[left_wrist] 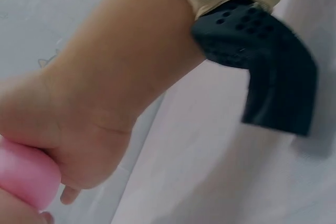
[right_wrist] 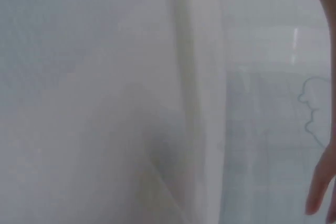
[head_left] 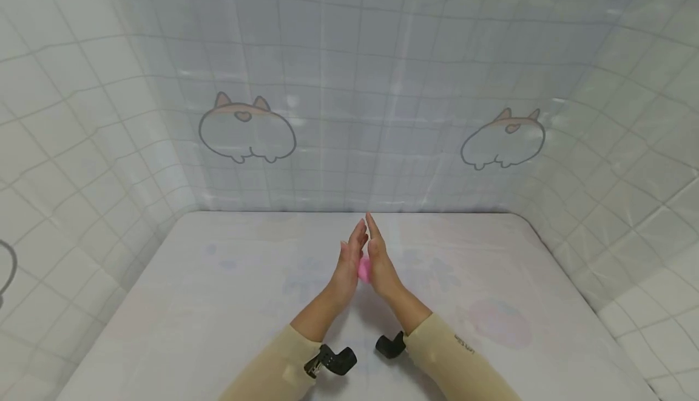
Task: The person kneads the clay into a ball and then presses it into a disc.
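A smooth pink lump (head_left: 364, 269), its material not clear, sits between the two palms above the table. On its left side, my left hand (head_left: 347, 267) presses against it with the fingers stretched forward. The right hand (head_left: 383, 270) presses from the other side, its fingers also straight, with the fingertips of both hands close together. In the left wrist view the rounded pink lump (left_wrist: 31, 174) shows between the heels of the palms, partly covered by them. Only part of a hand (right_wrist: 324, 182) enters the right wrist view at its right edge, and the lump is out of sight there.
A pale, faintly patterned cloth (head_left: 218, 304) covers the table. Behind it and at both sides hang white grid-patterned curtains (head_left: 349, 110) with cartoon animal drawings. Black camera mounts stick out from the left cuff (head_left: 333, 361) and the right cuff (head_left: 390, 346).
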{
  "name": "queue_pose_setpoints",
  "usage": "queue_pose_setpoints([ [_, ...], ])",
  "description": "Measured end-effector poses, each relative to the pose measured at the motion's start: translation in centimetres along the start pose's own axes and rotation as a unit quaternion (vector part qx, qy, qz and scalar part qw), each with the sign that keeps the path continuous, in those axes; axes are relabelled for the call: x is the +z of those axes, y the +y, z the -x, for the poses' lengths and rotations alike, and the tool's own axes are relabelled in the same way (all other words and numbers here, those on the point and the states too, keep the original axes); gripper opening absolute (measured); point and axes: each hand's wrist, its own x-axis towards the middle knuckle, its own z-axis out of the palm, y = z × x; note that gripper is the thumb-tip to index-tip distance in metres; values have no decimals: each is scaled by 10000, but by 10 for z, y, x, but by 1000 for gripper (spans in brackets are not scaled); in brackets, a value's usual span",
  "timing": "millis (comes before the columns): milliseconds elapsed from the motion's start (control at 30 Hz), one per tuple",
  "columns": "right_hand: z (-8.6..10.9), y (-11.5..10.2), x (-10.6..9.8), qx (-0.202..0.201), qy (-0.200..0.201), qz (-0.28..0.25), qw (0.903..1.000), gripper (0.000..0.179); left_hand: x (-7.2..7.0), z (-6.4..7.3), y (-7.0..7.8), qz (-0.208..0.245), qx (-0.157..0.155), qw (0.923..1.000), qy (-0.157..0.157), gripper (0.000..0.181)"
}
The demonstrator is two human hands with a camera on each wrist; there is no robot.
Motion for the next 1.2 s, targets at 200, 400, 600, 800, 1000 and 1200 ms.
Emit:
queue_pose_setpoints([
  [200,8,-5,5,-120,-537,-281,9981,81,-4,-2,1,-741,191,9947,692,89],
  [400,16,-13,10,-468,-1052,-589,9916,81,-14,-9,-3,-1072,259,9866,1206,93],
  [600,20,-19,11,-1178,-1044,-713,9850,83,-19,-11,-4,-1200,-198,9841,1291,94],
  [800,19,-22,7,-1084,-799,-849,9872,83,-16,-5,-9,-1510,-766,9796,1079,88],
  [1000,16,-23,1,-856,-480,-817,9918,84,-12,2,-19,-1604,-1056,9796,599,75],
  [1200,12,-25,-5,-686,-180,-706,9950,83,-5,9,-18,-1637,-976,9815,187,76],
])
